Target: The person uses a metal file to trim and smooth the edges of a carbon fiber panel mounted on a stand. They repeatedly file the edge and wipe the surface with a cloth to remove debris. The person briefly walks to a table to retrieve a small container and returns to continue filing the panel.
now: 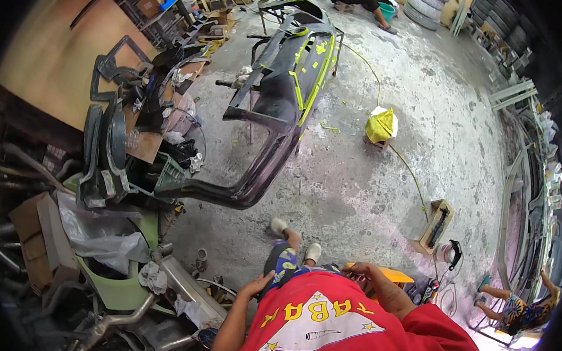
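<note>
My left hand (258, 285) rests against the side of my patterned blue shorts (280, 258), its fingers stretched out and holding nothing. My right hand (363, 270) hangs at the right side of my waist, fingers loosely bent and apart, with no object visible in it. Just beside it is the edge of a yellow-orange flat thing (394, 276), mostly hidden by my arm. Ahead of me, a long dark car bumper (276, 91) lies on a stand, nearer to my left side. Strips of yellow-green masking tape (310, 100) run along it, and a tape roll (297, 31) sits on top.
A yellow-and-white covered stool (380, 125) stands mid-floor, with a yellow hose (411, 170) trailing to a wooden box (433, 226). Car parts, a cardboard box (45, 241) and a green panel (116, 288) crowd the left. People are at the far end and right edge.
</note>
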A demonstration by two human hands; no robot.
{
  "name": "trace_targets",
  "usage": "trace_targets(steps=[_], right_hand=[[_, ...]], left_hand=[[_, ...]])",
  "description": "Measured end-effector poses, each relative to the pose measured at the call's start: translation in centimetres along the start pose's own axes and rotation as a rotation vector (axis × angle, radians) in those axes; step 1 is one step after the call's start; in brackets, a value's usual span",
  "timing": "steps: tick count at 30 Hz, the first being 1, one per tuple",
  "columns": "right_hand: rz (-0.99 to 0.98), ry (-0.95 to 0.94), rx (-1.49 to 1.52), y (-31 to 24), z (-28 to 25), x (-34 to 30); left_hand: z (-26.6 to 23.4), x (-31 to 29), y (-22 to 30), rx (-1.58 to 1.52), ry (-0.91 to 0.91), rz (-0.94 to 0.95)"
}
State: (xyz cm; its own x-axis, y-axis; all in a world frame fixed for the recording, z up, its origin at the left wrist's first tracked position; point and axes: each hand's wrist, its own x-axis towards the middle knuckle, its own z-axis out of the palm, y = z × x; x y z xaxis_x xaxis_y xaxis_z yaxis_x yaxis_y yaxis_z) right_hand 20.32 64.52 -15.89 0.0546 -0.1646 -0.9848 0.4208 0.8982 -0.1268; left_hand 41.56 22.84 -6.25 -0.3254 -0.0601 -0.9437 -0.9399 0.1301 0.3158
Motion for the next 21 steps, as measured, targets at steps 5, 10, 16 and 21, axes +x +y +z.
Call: trace_targets(steps=[5, 10, 16, 21], right_hand=[[-0.417, 0.424, 0.059, -6.5, -6.0, 0.1], [-0.616, 0.566, 0.359, -17.3, -13.2, -9.1], [-0.996, 0.516, 0.576, -30.7, -20.1, -18.4], [-1.060, 0.346, 0.585, -39.1, -25.9, -19.9]], left_hand=[[-3.5, 2.2, 9.0, 0.289, 0.012, 0.240], [-8.8, 2.3, 30.3, 0.605, -0.041, 0.395], [-4.0, 4.0, 48.8, 0.278, 0.064, 0.966], [-1.7, 6.3, 55.3, -0.089, -0.093, 0.916]])
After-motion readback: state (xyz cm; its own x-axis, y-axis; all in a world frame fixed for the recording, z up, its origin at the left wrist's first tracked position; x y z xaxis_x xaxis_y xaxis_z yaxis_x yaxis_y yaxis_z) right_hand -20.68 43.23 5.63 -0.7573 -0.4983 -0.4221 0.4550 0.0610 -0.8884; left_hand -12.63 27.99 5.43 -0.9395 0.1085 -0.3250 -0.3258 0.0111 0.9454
